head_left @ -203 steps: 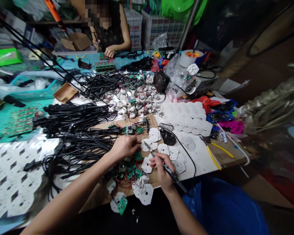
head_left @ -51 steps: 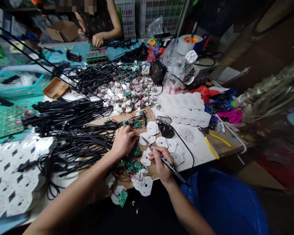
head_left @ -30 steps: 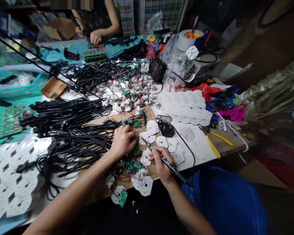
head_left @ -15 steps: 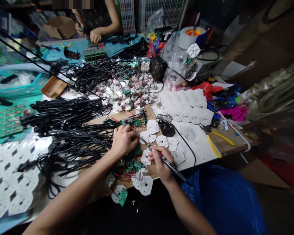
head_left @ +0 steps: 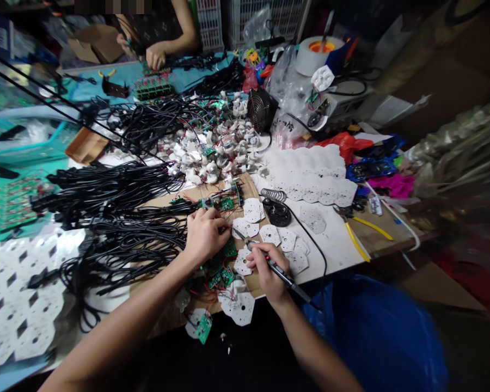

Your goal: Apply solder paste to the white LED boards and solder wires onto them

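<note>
My right hand [head_left: 270, 268] is closed around a soldering iron [head_left: 283, 276], its tip pointing left towards my left hand over a white perforated board [head_left: 245, 227]. Curled fingers show on my left hand [head_left: 207, 234], which rests at the cable ends; whatever is between its fingers is hidden. Just beyond it lie small green circuit boards [head_left: 227, 203] with thin red wires. More green circuit boards [head_left: 222, 277] sit below it on the cardboard [head_left: 251, 188]. At the near edge, a green board [head_left: 204, 328] hangs beside white plates [head_left: 237, 306].
Bundles of black cables [head_left: 118, 188] spread to the left. A heap of white plastic parts [head_left: 212, 149] lies ahead, next to a small fan [head_left: 262, 110]. Yellow-handled pliers [head_left: 357, 231] and a blue bag [head_left: 375, 332] are on the right. Another person's hand [head_left: 157, 55] works across the table.
The view has shifted slightly. Both my hands and the soldering iron keep nearly the same place. The person opposite has moved a hand a little.
</note>
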{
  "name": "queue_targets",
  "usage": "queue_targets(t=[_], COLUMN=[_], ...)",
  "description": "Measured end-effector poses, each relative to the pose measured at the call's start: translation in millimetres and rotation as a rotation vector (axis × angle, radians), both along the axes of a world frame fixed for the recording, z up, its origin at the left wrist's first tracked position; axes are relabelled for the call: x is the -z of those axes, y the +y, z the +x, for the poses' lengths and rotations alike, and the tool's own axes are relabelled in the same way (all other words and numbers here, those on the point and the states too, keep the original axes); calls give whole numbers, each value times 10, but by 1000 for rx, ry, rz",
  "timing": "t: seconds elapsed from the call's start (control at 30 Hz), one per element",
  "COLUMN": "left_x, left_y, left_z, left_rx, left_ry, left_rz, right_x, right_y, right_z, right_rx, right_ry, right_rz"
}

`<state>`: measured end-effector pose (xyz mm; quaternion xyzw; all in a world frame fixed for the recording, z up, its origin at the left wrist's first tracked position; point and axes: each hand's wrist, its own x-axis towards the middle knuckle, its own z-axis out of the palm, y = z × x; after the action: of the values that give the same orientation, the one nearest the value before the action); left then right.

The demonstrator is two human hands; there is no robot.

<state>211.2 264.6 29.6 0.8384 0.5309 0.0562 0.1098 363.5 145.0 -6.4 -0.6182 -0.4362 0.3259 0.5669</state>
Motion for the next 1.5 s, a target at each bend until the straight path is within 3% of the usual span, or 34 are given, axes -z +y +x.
queue_targets(t=[1.27, 1.5], left_x=[16, 57], left_y=[5, 17], left_z=[-49, -68], left_rx=[59, 77], left_ry=[-39, -39], left_rz=[-6, 0], right_x=[-33, 11], right_y=[-2, -14], right_z=[-14, -10], right_rx=[-13, 14], right_ry=[-36, 49], right_rz=[-19, 0])
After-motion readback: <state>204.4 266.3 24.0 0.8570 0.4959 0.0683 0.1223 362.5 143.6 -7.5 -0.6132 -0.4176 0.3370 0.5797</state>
